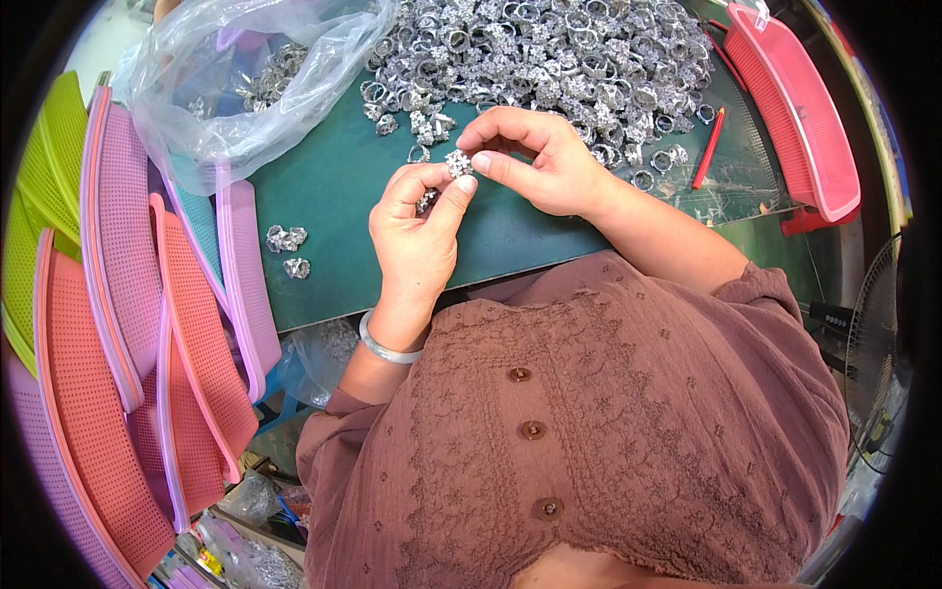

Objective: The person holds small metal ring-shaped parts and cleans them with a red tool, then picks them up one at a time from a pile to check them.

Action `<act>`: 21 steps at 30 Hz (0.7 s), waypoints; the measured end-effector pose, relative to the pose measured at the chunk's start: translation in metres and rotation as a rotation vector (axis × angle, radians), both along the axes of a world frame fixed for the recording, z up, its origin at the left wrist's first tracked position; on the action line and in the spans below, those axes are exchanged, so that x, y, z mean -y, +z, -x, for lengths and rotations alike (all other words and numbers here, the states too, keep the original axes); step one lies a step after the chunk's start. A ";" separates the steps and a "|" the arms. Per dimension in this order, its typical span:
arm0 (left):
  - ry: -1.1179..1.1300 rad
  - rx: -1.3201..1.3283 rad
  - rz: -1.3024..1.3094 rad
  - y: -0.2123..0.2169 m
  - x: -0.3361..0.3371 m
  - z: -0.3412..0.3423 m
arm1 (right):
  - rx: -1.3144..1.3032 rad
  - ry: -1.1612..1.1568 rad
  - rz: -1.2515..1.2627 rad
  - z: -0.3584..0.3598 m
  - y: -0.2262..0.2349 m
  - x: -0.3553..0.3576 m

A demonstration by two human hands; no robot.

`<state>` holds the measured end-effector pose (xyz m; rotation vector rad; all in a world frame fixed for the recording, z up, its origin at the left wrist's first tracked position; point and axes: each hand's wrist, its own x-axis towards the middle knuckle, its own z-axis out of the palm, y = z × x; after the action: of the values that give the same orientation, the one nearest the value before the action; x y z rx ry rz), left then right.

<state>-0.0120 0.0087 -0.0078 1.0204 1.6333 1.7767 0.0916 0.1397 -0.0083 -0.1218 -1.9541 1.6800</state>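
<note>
Between my two hands, over the green table, is a silver-coloured ring (458,163) with a flower-like cluster of stones. My left hand (417,231) is closed, pinching the ring between thumb and index finger. Another piece of silver jewelry (426,200) shows partly in its curled fingers. From the right, my right hand (545,165) is closed too, its thumb and index fingertip at the ring's edge. Just beyond my hands lies a large heap of similar rings (549,69). Two small groups of rings (287,239) rest on the table left of my left hand.
A clear plastic bag (245,137) holding more rings stands at the far left. Purple, orange and green plastic baskets (108,393) are stacked along the left side. To the right are a red pencil (708,147) and a pink basket (800,118). A fan (873,304) stands beyond the table's right edge.
</note>
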 end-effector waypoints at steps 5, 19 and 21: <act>-0.002 -0.022 0.006 0.000 -0.001 0.000 | -0.025 0.015 0.022 0.000 -0.001 0.000; 0.028 -0.007 -0.031 -0.001 -0.003 -0.001 | -0.086 0.019 -0.090 0.001 0.001 -0.001; 0.025 0.018 -0.006 -0.001 -0.002 -0.001 | -0.077 0.014 -0.117 0.001 0.002 -0.001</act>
<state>-0.0108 0.0106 -0.0084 0.9879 1.6372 1.8030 0.0906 0.1410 -0.0063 0.0005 -1.9937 1.5520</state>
